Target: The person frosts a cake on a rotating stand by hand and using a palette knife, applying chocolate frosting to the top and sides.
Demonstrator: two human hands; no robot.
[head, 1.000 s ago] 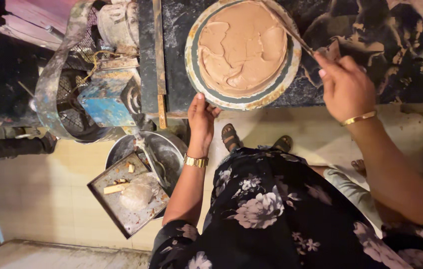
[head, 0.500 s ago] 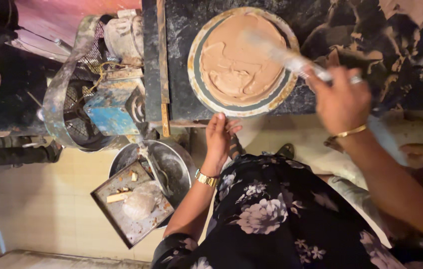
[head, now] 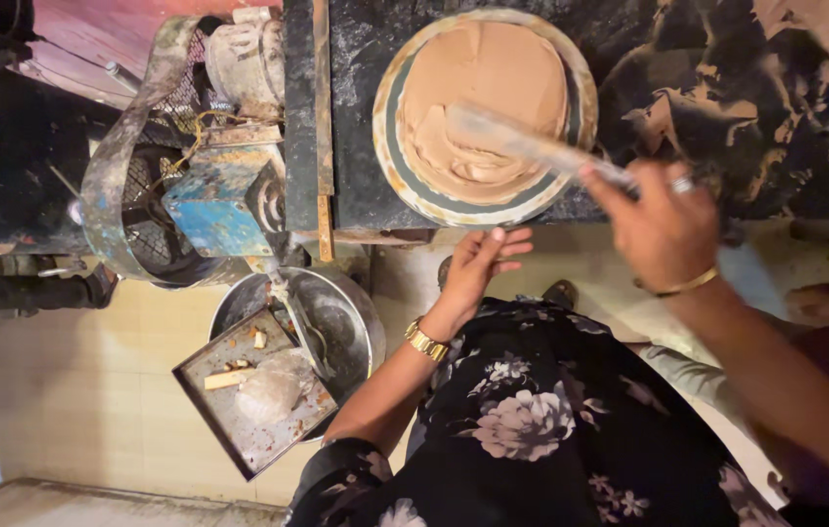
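A round plate holds a disc of brown paste on a dark counter. My right hand grips a long flat blade that lies across the paste, blurred by motion. My left hand sits just below the plate's near edge, fingers spread and empty, a gold watch on the wrist. A gold bangle is on my right wrist.
To the left stands a machine with a wide belt and a blue housing. Below it a steel bowl and a square tray with scraps rest on the tiled floor. Brown smears mark the counter at right.
The blade has swept from the plate's right edge across the paste toward the middle. My left hand has come off the plate's rim and opened below it.
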